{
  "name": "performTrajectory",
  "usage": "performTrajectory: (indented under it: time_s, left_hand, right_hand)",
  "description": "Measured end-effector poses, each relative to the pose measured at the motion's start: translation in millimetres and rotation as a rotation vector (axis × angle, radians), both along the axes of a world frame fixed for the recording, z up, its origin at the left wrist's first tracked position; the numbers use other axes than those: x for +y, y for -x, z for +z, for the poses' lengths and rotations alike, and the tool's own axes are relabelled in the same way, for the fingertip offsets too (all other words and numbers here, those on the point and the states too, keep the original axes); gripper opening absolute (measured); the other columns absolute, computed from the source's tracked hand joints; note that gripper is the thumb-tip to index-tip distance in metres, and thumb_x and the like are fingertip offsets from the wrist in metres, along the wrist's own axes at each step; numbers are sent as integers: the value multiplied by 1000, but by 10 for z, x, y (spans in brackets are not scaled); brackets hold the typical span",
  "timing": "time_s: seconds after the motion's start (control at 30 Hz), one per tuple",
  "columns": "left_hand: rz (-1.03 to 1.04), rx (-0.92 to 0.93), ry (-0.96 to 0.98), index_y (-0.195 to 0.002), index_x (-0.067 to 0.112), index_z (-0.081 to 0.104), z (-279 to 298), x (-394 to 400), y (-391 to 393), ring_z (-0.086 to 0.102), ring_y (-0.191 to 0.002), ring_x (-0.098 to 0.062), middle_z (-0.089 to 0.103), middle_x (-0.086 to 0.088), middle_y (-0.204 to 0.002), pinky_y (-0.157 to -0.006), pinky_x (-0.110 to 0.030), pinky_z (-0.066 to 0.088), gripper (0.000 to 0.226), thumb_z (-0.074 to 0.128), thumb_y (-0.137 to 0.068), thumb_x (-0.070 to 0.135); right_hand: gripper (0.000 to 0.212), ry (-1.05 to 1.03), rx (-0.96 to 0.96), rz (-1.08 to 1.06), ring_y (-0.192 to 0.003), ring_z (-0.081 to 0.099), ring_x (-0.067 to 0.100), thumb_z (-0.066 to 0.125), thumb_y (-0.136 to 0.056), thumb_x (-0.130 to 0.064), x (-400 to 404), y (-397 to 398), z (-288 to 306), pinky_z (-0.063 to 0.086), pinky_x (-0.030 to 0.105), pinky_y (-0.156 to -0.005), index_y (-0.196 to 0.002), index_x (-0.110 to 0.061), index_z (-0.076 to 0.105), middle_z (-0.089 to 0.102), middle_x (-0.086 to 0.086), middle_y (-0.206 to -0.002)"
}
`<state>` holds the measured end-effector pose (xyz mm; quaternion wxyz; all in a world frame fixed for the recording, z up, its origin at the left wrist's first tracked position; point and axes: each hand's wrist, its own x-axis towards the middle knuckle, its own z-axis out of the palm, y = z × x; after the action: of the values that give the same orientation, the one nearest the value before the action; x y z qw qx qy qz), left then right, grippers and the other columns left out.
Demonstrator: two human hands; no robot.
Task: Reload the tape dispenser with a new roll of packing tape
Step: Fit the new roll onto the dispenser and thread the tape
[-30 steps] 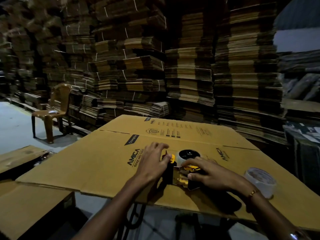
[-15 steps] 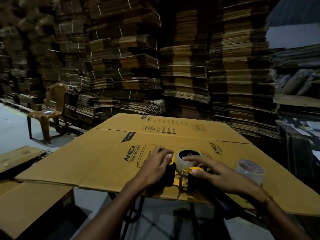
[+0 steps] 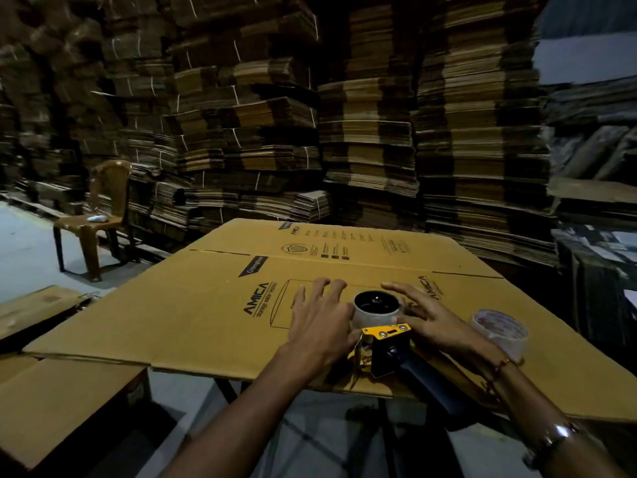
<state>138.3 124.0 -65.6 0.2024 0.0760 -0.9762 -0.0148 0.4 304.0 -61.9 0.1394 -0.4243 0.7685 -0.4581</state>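
Both hands have let go: left hand and right hand now spread wide beside the roll on the dispenser, lower centre. Roll looks seated; threading likely remains.

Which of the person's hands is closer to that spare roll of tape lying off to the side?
The right hand. It rests by the dispenser, just left of the spare roll. The left hand lies on the dispenser's far side, farther from it.
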Motion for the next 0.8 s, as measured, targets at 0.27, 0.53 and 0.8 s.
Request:
performTrajectory:
  time_s: [0.27, 0.53, 0.8]
  left_hand:
    - [5, 80, -183, -115, 19, 70, -172, 56, 62, 22, -142, -23, 37, 0, -152, -111, -48, 34, 27, 63, -93, 34]
    - [-28, 127, -254, -112, 19, 71, -217, 34, 86, 23, -141, -21, 42, 1, -148, -106, -49, 42, 23, 65, -93, 29]
    - [-3, 120, -196, -114, 17, 70, -182, 126, 20, 17, -146, -26, 35, -3, -155, -109, -51, 34, 27, 63, -92, 30]
  right_hand:
    - [23, -1, -1, -24, -134, 39, 8, 61, -98, -10, 24, -40, 1, 40, 9, -88, -110, -27, 71, 39, -6, -150]
    - [27, -104, 132, -107, -136, 42, 14, 58, -101, -21, 87, -153, 71, 41, 11, -92, -123, -35, 60, 37, -6, -152]
    - [83, -447, 472, -177, -142, 38, 20, 59, -86, -69, 256, -918, 194, 42, 45, -111, -155, -44, 19, 17, -13, -165]
